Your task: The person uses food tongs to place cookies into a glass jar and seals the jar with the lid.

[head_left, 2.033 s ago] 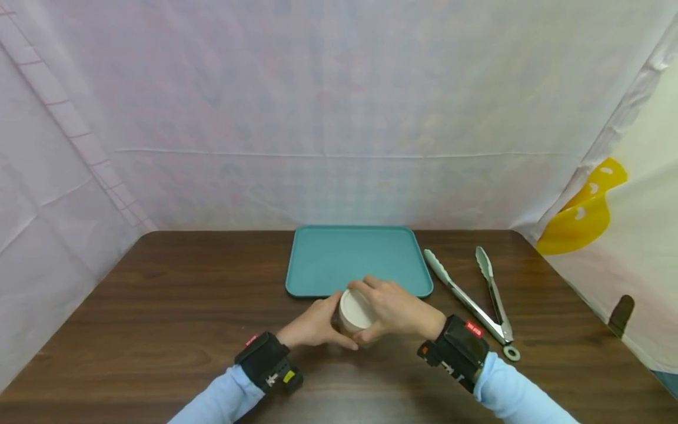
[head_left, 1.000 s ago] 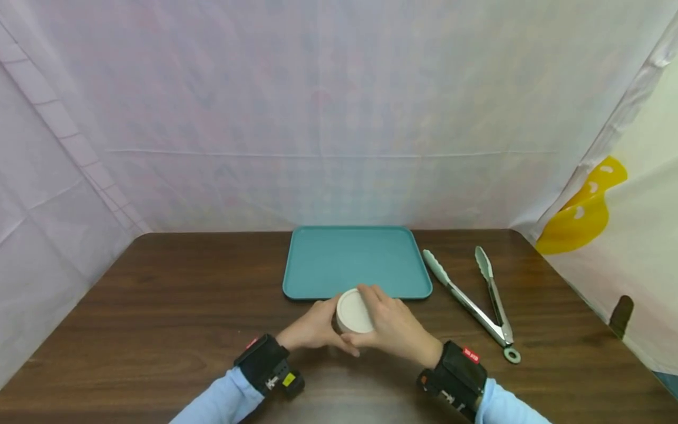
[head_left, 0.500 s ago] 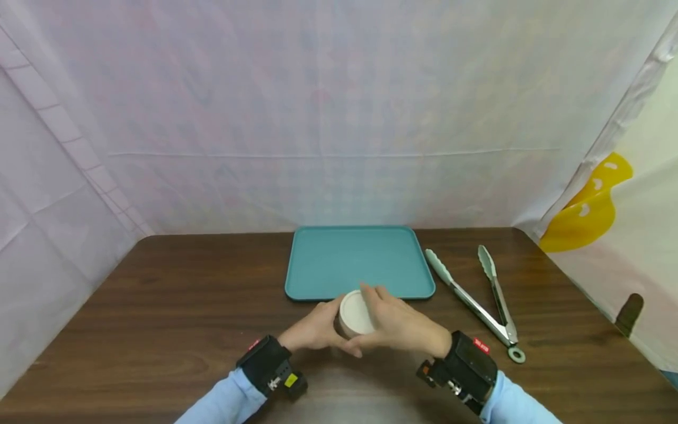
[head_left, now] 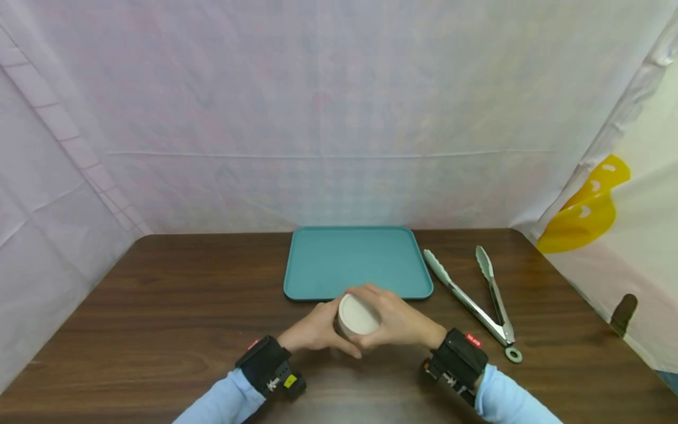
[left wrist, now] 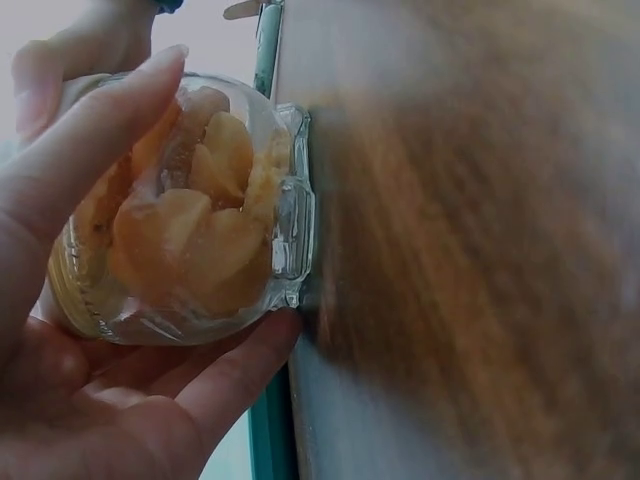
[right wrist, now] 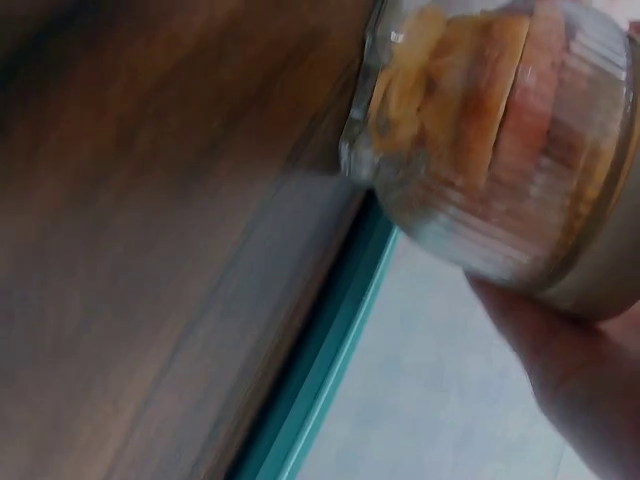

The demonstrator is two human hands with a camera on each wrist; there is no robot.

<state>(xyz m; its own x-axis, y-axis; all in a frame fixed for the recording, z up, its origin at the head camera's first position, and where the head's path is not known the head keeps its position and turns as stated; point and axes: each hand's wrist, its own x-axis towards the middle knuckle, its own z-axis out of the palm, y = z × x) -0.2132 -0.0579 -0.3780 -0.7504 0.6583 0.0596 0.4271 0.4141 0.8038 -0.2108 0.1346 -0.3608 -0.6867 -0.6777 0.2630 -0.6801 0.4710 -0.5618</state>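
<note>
A clear glass jar stands upright on the table near the tray, with orange and yellowish pieces inside, their kind unclear. On top sits its off-white round lid. My left hand grips the jar's body, thumb on the near side and fingers round the far side, as the left wrist view shows. The right hand holds the lid by its rim, thumb near, fingers curled over the far edge. In the right wrist view only part of this hand shows, beside the lid.
Just behind the jar lies a teal tray on the dark wooden table. Spread metal tongs with pale tips lie to the right of it. White cloth hangs behind and at both sides, with a yellow shape on the right.
The right hand's fingers have shifted left round the lid's far edge, turning over it. My left hand and the jar stay nearly in place; the tray and tongs have not moved.
</note>
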